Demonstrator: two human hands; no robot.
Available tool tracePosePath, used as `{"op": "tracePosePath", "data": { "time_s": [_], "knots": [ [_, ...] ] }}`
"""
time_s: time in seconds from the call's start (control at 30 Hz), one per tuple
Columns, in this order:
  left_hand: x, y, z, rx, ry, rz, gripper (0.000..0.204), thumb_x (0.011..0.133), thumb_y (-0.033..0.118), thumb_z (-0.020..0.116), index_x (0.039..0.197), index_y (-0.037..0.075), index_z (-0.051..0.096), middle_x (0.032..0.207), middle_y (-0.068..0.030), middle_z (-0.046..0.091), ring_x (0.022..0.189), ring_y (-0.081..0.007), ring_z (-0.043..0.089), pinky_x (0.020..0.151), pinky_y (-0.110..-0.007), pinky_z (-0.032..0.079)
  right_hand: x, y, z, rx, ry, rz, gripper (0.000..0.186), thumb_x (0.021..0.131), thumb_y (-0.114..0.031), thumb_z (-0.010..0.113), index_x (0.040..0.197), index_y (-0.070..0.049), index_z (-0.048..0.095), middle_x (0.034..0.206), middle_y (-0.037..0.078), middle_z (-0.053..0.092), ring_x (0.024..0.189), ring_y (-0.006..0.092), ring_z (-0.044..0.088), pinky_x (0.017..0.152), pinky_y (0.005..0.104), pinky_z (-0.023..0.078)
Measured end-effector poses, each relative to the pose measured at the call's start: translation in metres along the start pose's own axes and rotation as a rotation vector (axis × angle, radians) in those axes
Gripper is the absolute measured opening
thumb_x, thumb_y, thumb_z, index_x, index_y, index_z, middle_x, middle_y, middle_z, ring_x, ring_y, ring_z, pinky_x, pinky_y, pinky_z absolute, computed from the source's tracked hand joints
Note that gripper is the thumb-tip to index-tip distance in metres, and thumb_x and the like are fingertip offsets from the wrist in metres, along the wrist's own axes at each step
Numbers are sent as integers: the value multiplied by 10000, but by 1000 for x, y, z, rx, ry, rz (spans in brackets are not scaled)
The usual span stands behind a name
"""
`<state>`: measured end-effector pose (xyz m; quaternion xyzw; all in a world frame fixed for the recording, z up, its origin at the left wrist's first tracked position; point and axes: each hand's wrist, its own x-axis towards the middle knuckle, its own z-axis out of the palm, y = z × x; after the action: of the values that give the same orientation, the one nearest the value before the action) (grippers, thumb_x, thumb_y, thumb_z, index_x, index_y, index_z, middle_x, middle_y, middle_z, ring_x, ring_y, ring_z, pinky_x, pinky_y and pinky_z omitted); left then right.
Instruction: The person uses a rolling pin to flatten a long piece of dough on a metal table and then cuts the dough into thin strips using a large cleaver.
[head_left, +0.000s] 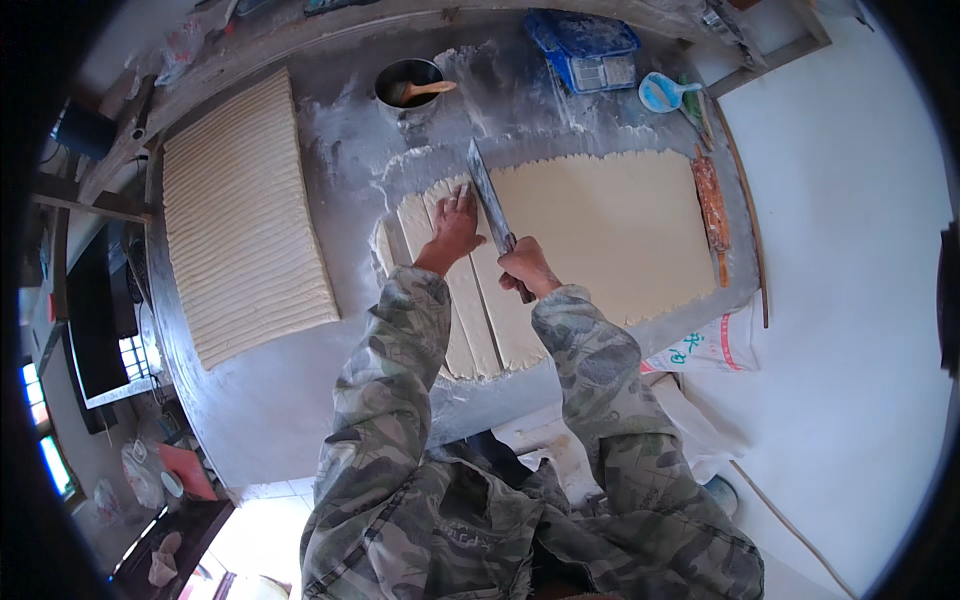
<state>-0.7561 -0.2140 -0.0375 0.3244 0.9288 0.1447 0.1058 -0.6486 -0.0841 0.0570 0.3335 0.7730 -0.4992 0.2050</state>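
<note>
A wide sheet of pale dough [610,225] lies flat on the metal-topped table, its edges ragged. My right hand [529,267] is wrapped round the handle of a long knife [490,195], whose blade points to the far side along a straight cut. Left of the blade, my left hand [457,228] rests with fingers stretched out on a dough strip [462,320], holding nothing. More cut strips sit beside it, and a short loose piece of dough [381,250] lies at the sheet's left edge.
Many dough strips [245,220] lie side by side at the left. Farther back stand a metal pot [405,105] with a brush [425,89], a blue box-like object [585,55] and a blue-and-white scoop [662,93]. A rolling pin [710,205] borders the sheet's right edge; below the table is a white sack [725,345].
</note>
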Motion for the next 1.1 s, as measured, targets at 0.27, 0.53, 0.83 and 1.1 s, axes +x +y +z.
{"op": "tracePosePath", "data": {
  "time_s": [0.27,0.53,0.83,1.1],
  "knots": [
    [-7,-11,-2,67,-45,10,1031,723,486,773,1470,-29,283,1557,-186,239,1458,-337,192,1144,-528,208,-40,65,6,34,-67,42,144,800,-57,562,724,66,562,576,180,628,451,217,633,374,334,473],
    [-137,99,36,19,-191,77,1191,670,631,737,1494,-46,208,1596,-202,105,1485,-336,97,1147,-559,167,-63,75,-10,13,-42,53,100,765,-33,525,712,44,560,567,171,623,465,219,638,374,333,460],
    [-183,112,54,31,-144,10,1169,641,528,808,1478,-58,241,1584,-216,125,1481,-359,82,1147,-560,150,-142,133,-12,104,-101,59,134,766,-28,539,709,91,561,570,181,612,487,225,644,386,337,472],
    [-168,117,52,-174,-34,-62,875,780,487,713,1391,-55,400,1506,-240,316,1411,-367,291,1099,-525,299,-180,190,-18,45,-62,66,152,773,-24,539,689,99,569,573,195,621,451,236,640,381,342,490]
  ]
}}
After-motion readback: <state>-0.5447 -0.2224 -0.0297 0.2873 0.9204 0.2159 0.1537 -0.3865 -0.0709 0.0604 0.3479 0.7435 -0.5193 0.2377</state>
